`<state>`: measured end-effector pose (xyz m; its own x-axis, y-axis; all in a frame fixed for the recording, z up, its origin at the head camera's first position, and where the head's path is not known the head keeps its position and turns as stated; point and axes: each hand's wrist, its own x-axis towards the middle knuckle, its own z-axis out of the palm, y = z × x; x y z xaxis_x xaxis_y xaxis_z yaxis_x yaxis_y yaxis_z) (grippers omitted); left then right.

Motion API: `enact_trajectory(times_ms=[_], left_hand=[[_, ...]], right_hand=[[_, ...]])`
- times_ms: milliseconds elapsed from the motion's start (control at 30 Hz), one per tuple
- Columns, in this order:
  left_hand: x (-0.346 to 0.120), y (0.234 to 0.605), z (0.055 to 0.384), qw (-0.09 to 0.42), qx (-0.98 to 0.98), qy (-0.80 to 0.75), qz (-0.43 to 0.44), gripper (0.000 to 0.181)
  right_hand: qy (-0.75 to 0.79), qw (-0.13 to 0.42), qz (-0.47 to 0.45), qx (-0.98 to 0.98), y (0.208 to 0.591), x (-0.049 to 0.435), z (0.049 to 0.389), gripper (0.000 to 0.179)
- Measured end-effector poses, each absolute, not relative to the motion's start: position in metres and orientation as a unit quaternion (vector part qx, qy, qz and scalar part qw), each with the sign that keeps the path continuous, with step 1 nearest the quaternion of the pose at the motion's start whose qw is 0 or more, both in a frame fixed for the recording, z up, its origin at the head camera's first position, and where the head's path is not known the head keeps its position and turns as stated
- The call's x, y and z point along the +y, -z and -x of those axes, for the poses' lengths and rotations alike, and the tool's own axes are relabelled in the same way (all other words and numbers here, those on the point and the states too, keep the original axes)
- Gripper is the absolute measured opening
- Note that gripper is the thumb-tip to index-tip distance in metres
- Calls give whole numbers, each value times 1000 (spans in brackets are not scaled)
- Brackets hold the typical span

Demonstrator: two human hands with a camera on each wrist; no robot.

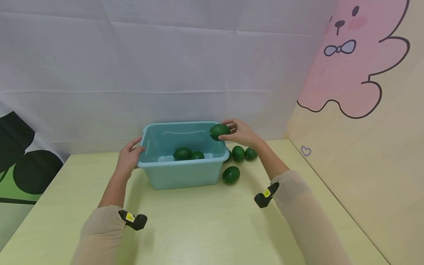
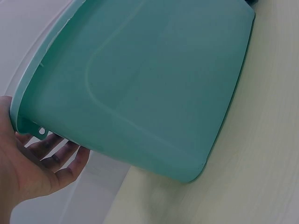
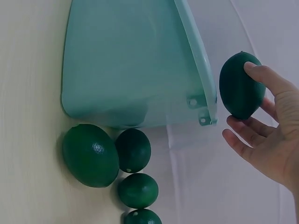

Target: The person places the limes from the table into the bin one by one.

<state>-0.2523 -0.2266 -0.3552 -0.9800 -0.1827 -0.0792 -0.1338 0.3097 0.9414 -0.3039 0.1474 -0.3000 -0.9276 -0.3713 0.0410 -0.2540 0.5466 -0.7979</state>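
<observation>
A light blue-green plastic basin [image 1: 185, 176] stands on the table. My left hand [image 1: 127, 159] grips its left rim, with fingers [image 2: 70, 161] curled under the edge in the left wrist view. With thumb and fingers, my right hand [image 1: 244, 134] holds a dark green lime [image 1: 217, 131] above the basin's right rim. In the right wrist view, the held lime [image 3: 240, 86] is beside the rim, apart from it. Two more limes [image 1: 182, 154] are visible on the basin's floor, the smaller-looking one partly hidden by the front wall.
Several limes lie on the table right of the basin: one [image 1: 231, 175] near its front corner, the others [image 1: 238, 153] in a row behind. A white cloth [image 1: 165, 73] hangs behind the table [image 1: 185, 228]. A cream panel [image 1: 364, 165] with a pink bear drawing borders the right side.
</observation>
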Motion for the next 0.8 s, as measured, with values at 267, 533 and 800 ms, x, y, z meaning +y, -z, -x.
enact_trajectory(times_ms=[267,533,800], left_hand=[[-227,356,252,21,-805,585,-99,57],[-227,357,251,19,-803,588,-99,57],[-225,357,249,20,-804,585,-102,57]], right_hand=[[447,51,190,873,303,138,307,67],[456,47,196,867,305,130,308,68],[449,45,198,870,309,127,307,65]])
